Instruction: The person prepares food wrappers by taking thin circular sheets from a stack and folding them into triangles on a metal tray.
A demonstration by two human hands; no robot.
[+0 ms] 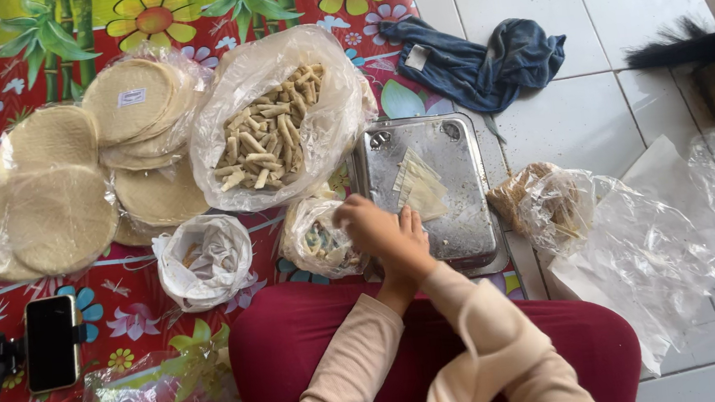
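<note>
head view | step: keep the thin wrapper (420,188) flat on the metal tray (465,232), fingers light so it won't tear | left hand (357,218) over the small filling bag (316,242), right hand (403,242) on the tray; whether either grasps anything I cannot tell | wrapper: pale, translucent, folded to a wedge at tray centre

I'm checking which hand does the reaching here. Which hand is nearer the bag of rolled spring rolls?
Left, though narrowly. The left hand sits just below the bag of rolls, over the small filling bag; the right hand lies beside it on the metal tray, farther away.
</note>
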